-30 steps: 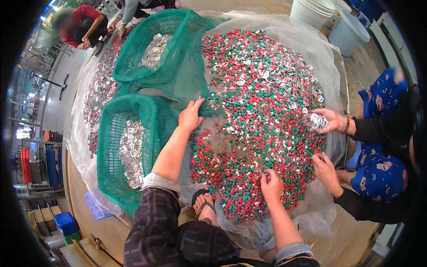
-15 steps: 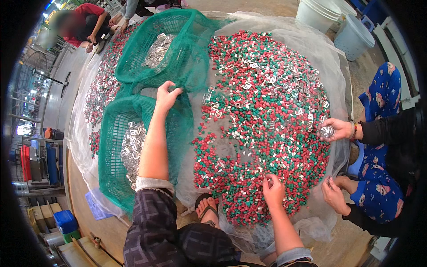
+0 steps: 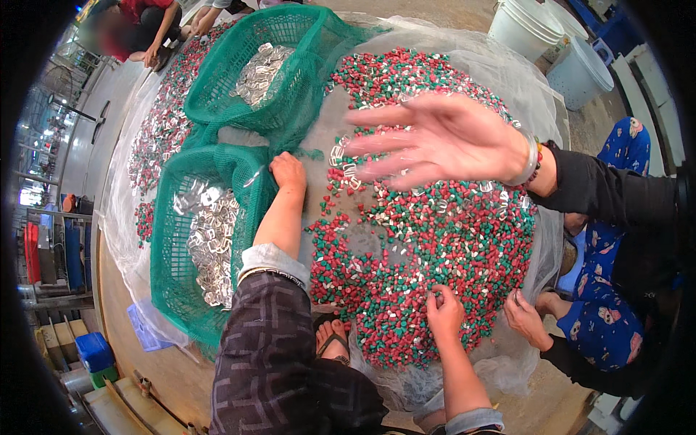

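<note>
My left hand (image 3: pixel 288 174) is closed at the right rim of the nearer green basket (image 3: pixel 167 239), its fingers on the green net (image 3: pixel 261 163) draped there. Inside that basket lies a heap of silvery metal buckle-like pieces (image 3: pixel 212 250); some at its upper left are blurred. My right hand (image 3: pixel 444 313) is low over the pile of red, green and white pebble-like bits (image 3: pixel 435 246), thumb and fingers pinched together. Whatever is between them is too small to make out. A co-worker's open hand (image 3: pixel 442 141), blurred, reaches in from the right across the pile, above more metal pieces (image 3: pixel 348 174).
Behind the nearer basket stands a second green basket (image 3: pixel 210 90) holding metal pieces. White sheeting (image 3: pixel 536 94) lies under everything. The co-worker's other hand (image 3: pixel 527 319) is at the pile's right edge. White buckets (image 3: pixel 525 29) stand at the back right; another person crouches at the far left.
My left hand has come down and slightly right to the nearer basket's rim. The co-worker's hand, which held metal pieces, has swung left and opened; blurred pieces show over the nearer basket.
</note>
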The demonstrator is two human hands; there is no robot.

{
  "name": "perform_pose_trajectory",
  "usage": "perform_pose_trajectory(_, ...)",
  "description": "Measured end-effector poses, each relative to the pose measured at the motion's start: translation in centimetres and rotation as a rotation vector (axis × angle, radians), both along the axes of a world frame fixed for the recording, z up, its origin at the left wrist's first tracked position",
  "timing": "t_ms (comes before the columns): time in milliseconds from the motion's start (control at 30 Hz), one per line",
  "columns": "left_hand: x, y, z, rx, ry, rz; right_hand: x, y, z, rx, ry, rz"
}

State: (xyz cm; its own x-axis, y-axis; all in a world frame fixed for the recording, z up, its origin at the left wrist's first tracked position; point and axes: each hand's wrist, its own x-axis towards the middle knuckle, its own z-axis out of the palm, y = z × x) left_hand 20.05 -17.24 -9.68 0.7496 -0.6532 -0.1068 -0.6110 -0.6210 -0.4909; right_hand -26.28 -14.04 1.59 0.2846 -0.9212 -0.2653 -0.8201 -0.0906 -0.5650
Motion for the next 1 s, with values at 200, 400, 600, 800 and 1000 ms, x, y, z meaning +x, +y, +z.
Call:
perform_pose_trajectory(200,0.6,0.5,2.9,-0.262,0.157,0.259,-0.9,0.4,-0.4,0.020,-0.028,-0.016)
perform_pose_trajectory(400,-0.8,-0.5,3.5,-0.249,0.259,0.326,-1.2,0.3,-0.4,0.017,-0.032,-0.038)
perform_pose_trajectory(600,0.3,0.6,2.5,-0.320,0.316,0.336,-0.9,0.3,-0.5,0.066,-0.025,-0.013)
perform_pose_trajectory(800,-0.4,0.4,3.2,-0.337,0.314,0.291,-0.8,0.5,-0.9,0.045,-0.055,-0.029)
perform_pose_trajectory(1000,-0.3,-0.3,3.8,-0.436,0.325,0.345,-0.5,0.3,-0.7,0.075,-0.050,-0.031)
